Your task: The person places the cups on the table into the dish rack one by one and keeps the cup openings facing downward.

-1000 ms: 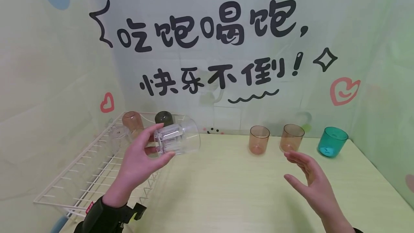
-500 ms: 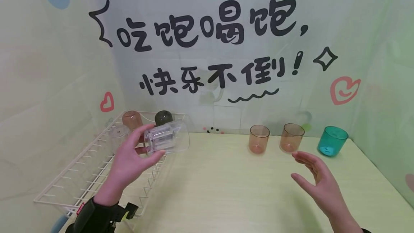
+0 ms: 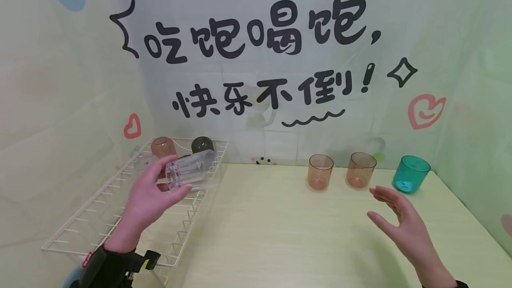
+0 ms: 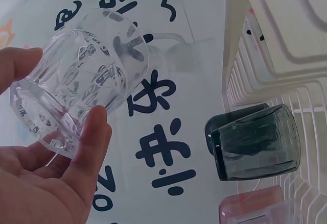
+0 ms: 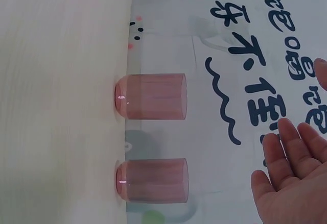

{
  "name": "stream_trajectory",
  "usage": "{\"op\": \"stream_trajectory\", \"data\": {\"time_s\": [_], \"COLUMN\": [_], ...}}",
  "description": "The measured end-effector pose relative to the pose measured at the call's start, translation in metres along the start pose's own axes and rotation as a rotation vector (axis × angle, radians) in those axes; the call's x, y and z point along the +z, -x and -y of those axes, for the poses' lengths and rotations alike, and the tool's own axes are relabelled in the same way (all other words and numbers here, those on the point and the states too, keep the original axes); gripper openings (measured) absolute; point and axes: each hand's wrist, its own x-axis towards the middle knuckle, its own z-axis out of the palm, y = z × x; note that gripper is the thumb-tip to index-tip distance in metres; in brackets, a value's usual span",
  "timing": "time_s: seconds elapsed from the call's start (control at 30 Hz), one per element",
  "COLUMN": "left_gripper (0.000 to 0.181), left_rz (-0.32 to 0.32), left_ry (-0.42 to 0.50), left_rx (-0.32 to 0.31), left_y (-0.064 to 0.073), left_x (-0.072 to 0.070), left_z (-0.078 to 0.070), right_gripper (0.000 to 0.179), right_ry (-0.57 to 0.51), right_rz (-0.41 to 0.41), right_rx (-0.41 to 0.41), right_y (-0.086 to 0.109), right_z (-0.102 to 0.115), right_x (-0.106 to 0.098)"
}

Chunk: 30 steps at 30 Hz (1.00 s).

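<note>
My left hand [image 3: 154, 190] grips a clear faceted glass [image 3: 188, 171] [image 4: 76, 81] on its side, held above the white wire rack [image 3: 100, 221]. On the rack's far end stand a pink cup [image 3: 162, 148] [image 4: 250, 208], a dark green cup [image 3: 202, 144] [image 4: 253, 142] and a clear cup [image 3: 142, 163], all upside down. My right hand [image 3: 394, 217] [image 5: 288, 178] hovers open over the table, holding nothing. Beyond it stand two orange-pink cups [image 3: 320, 172] [image 3: 361, 170] [image 5: 150, 96] [image 5: 153, 180] and a teal cup [image 3: 410, 174], upright by the wall.
The pale yellow table [image 3: 288, 234] meets a decorated wall [image 3: 260, 57] at the back and a side wall on the right. The rack fills the table's left side.
My left hand has carried the clear glass leftward and down, from over the table to over the rack. My right hand drifted slightly right, still open.
</note>
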Motion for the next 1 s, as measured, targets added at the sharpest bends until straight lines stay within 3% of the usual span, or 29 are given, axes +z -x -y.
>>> {"op": "stream_trajectory", "data": {"time_s": [0.13,0.37,0.77,1.0], "left_gripper": [0.074,0.073,0.077,0.083], "left_rz": [0.007,-0.014,-0.004,0.036], "left_ry": [0.0,-0.048,-0.137,-0.17], "left_rx": [-0.023,0.01,-0.024,-0.08], "left_y": [0.0,-0.002,-0.006,-0.006], "left_x": [-0.005,-0.014,-0.032,-0.042], "left_z": [0.001,0.004,0.015,0.021], "right_gripper": [0.057,0.057,0.057,0.057], "right_ry": [0.021,0.03,0.038,0.037], "right_rz": [-0.001,0.0,-0.004,-0.007], "right_rx": [0.012,0.021,0.023,0.027], "right_y": [0.0,0.0,0.0,0.0], "right_z": [-0.004,-0.008,-0.013,-0.018], "right_x": [-0.002,-0.005,-0.008,-0.009]}}
